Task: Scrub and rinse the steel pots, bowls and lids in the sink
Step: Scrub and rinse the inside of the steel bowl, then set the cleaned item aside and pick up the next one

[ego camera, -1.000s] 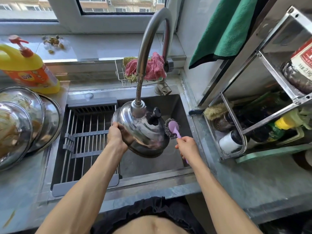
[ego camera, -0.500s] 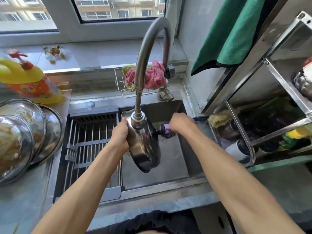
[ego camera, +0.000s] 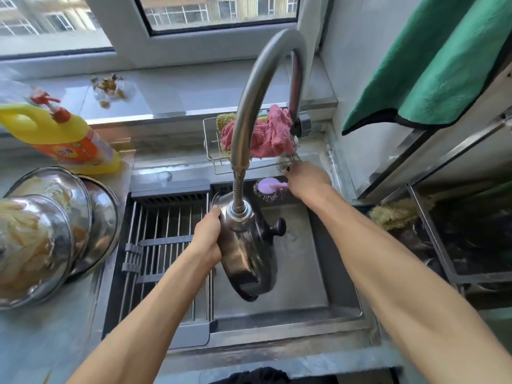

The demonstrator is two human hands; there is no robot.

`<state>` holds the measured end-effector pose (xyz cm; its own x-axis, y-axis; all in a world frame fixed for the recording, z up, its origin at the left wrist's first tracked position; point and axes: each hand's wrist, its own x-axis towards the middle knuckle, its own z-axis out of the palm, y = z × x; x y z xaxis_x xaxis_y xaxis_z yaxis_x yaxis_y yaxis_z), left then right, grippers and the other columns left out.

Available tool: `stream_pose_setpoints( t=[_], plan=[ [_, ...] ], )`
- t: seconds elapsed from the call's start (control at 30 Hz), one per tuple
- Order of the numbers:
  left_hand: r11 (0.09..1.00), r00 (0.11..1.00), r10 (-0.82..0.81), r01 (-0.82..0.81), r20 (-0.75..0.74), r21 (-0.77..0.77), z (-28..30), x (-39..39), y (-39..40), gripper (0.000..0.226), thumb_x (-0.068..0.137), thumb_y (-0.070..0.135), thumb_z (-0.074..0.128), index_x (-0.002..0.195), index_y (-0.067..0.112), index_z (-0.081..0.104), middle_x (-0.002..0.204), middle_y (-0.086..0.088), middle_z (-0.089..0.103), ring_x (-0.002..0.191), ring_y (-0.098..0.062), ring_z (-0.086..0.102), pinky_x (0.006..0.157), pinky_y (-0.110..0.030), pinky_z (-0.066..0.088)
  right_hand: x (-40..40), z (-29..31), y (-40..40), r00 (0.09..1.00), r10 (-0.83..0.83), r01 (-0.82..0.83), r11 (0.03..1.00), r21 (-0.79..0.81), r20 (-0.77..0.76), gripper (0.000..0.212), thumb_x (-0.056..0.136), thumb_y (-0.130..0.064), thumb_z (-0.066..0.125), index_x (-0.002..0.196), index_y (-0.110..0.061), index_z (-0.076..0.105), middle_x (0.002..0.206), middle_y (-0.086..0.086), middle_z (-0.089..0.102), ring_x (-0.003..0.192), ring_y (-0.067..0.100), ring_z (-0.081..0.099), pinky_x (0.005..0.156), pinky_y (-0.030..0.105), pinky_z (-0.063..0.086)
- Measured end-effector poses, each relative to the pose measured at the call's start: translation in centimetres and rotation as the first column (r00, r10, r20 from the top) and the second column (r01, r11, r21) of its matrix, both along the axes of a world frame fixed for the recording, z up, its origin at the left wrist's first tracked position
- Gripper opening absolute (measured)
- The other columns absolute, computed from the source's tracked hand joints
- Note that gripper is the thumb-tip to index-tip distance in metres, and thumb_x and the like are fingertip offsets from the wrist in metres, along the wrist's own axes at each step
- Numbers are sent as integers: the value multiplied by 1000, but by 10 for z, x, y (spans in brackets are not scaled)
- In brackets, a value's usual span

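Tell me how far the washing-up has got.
Done: nothing visibly finished; the drying rack looks bare. In hand: left hand holds a lid under the tap; right hand, with the scrubber, reaches the tap lever. Left: greasy bowls stacked on the counter.

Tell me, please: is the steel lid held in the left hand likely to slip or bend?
The lid is probably stiff: thin steel, holding its shape on edge. It looks shiny, maybe wet, so it may slip; the left hand grips only its rim.
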<state>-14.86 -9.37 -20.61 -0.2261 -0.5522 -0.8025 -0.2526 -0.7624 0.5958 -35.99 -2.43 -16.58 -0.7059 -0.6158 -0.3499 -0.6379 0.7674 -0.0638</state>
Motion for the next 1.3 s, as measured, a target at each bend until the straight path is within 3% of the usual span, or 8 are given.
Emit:
stream_pose_setpoints(
  t=[0.23, 0.33, 0.57, 0.77, 0.87, 0.97, 1.13, 1.3],
  plan=[
    [994, 997, 51, -45, 58, -100, -10, 15, 12, 44, 98, 53, 56, 98, 11, 71, 93, -6, 78, 88, -24, 74, 87, -40, 59, 10, -8, 2, 987, -91, 107, 988, -116, 130, 28, 99, -24, 50, 120, -7, 58, 120, 15, 63, 106, 34, 62, 74, 36, 48],
    [989, 996, 22, -9, 92, -146, -10, 19, 23, 46, 99, 52, 52, 86, 11, 69, 79, -5, 74, 78, -21, 69, 70, -32, 54, 25, -24, 39, 971, -125, 145, 986, -84, 205, 34, 98, -40, 46, 106, -10, 58, 104, 13, 64, 87, 32, 63, 65, 34, 48],
    [970, 978, 101, -57, 180, -235, -13, 23, 38, 55, 98, 55, 46, 89, 5, 67, 91, -10, 70, 86, -25, 66, 83, -40, 53, 59, -61, 129, 879, -331, 404, 899, -169, 343, 31, 95, -41, 45, 92, -13, 57, 95, 12, 62, 83, 34, 59, 64, 33, 43],
    [958, 966, 254, -243, 54, -149, -7, 43, 43, 48, 100, 54, 47, 95, 9, 62, 93, -8, 70, 85, -24, 68, 78, -36, 56, 95, -81, 165, 763, -465, 551, 832, -74, 449, 40, 92, -47, 48, 93, -9, 61, 94, 12, 65, 81, 31, 61, 63, 31, 45],
    [948, 945, 316, -318, -84, -4, -9, 73, 41, 38, 97, 48, 57, 104, 12, 68, 98, -10, 75, 89, -26, 72, 77, -41, 59, 116, -94, 174, 590, -537, 717, 692, -86, 603, 48, 93, -47, 51, 103, -2, 65, 92, 12, 67, 76, 28, 63, 56, 26, 41],
    [935, 907, 355, -346, -227, 80, -12, 105, 38, 31, 96, 40, 58, 103, 15, 74, 98, -4, 78, 99, -27, 71, 83, -41, 58, 135, -92, 172, 331, -524, 875, 481, -48, 784, 45, 93, -49, 58, 90, -5, 64, 71, 8, 60, 44, 15, 40, 39, 19, 24],
    [918, 897, 379, -333, -228, 215, -32, 150, 26, 48, 91, 45, 59, 127, 17, 71, 125, -10, 71, 119, -33, 65, 99, -47, 53, 170, -79, 155, -178, -92, 918, 343, 199, 980, 39, 94, -54, 55, 75, -20, 50, 56, -1, 46, 30, 2, 20, 28, 12, 11],
    [942, 918, 334, -318, -213, 109, -25, 172, 25, 33, 97, 37, 53, 106, 14, 75, 99, -9, 78, 102, -29, 69, 79, -40, 55, 200, -73, 132, -335, 44, 920, 230, 317, 941, 32, 102, -31, 48, 73, -19, 42, 41, -6, 28, 25, 2, 22, 24, 12, 14]
  ],
)
